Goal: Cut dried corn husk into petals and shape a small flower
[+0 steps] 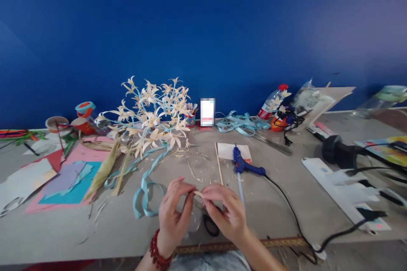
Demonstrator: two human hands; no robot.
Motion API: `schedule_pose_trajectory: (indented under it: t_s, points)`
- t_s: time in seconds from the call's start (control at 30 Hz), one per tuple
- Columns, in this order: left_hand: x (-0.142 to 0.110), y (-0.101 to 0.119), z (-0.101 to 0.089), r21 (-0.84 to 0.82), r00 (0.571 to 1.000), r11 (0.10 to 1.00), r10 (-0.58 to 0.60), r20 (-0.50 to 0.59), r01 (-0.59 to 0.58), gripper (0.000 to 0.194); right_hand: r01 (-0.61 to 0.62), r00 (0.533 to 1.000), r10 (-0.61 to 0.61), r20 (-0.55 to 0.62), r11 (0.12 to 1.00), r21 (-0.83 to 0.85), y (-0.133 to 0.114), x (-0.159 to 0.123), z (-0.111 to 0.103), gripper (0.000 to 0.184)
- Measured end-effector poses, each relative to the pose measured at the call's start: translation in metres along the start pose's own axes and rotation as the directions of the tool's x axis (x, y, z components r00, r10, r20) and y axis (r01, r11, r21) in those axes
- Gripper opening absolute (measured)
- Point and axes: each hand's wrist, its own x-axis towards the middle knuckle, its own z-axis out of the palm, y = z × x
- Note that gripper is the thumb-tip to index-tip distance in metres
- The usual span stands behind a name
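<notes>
Left hand (178,207) and right hand (227,211) are nearly closed at the fingertips, thumbs and forefingers pinching a small pale strip (199,194) between them, just above the table, other fingers loosely curled. The strip looks thin and dry, so uneven pulling or a hard twist could split it; a slack pinch might drop it among the similar scraps (193,172) lying at twelve o'clock. The glue gun (244,163) lies at one o'clock; if hot, which I cannot tell, it could burn a reaching right hand. Its cord (288,201) bends round through three o'clock, where a forearm might snag it. The ribbon (149,197) at nine o'clock could catch the left sleeve-side bracelet (158,252).
</notes>
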Motion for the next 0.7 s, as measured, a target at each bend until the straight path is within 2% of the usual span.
schedule_pose_trajectory:
  t_s: [0.07, 0.13, 0.17, 0.27, 0.37, 0.43, 0.57, 0.7]
  points:
    - [0.0, 0.001, -0.001, -0.264, 0.982, 0.945, -0.185, 0.048, 0.191, 0.017, 0.038, 0.999, -0.037, -0.007, 0.999, 0.025, 0.001, 0.0, -0.002, 0.023]
    - [0.002, 0.003, -0.002, -0.48, 0.924, 0.79, -0.336, 0.184, 0.382, 0.025, 0.057, 0.998, -0.056, -0.013, 0.998, 0.04, 0.003, 0.0, -0.003, 0.021]
    - [0.004, 0.004, -0.003, -0.539, 0.891, 0.71, -0.374, 0.256, 0.453, 0.029, 0.06, 0.998, -0.06, -0.013, 0.997, 0.042, 0.005, -0.001, -0.003, 0.021]
    - [0.006, 0.007, -0.006, -0.592, 0.81, 0.553, -0.42, 0.409, 0.586, 0.025, 0.072, 0.997, -0.073, 0.017, 0.995, 0.064, 0.011, -0.004, -0.003, 0.019]
    - [0.007, 0.009, -0.009, -0.585, 0.732, 0.441, -0.433, 0.526, 0.68, 0.014, 0.077, 0.996, -0.083, 0.039, 0.988, 0.131, 0.016, -0.005, -0.002, 0.016]
    - [0.007, 0.01, -0.011, -0.577, 0.695, 0.389, -0.431, 0.576, 0.718, 0.012, 0.066, 0.996, -0.075, 0.05, 0.983, 0.171, 0.018, -0.005, -0.002, 0.014]
    - [0.008, 0.011, -0.013, -0.582, 0.687, 0.366, -0.426, 0.589, 0.726, 0.017, 0.041, 0.994, -0.061, 0.088, 0.977, 0.208, 0.019, -0.004, -0.002, 0.013]
    - [0.007, 0.012, -0.016, -0.568, 0.721, 0.444, -0.426, 0.546, 0.693, 0.018, -0.032, 0.995, 0.009, 0.101, 0.972, 0.232, 0.016, -0.004, -0.004, 0.016]
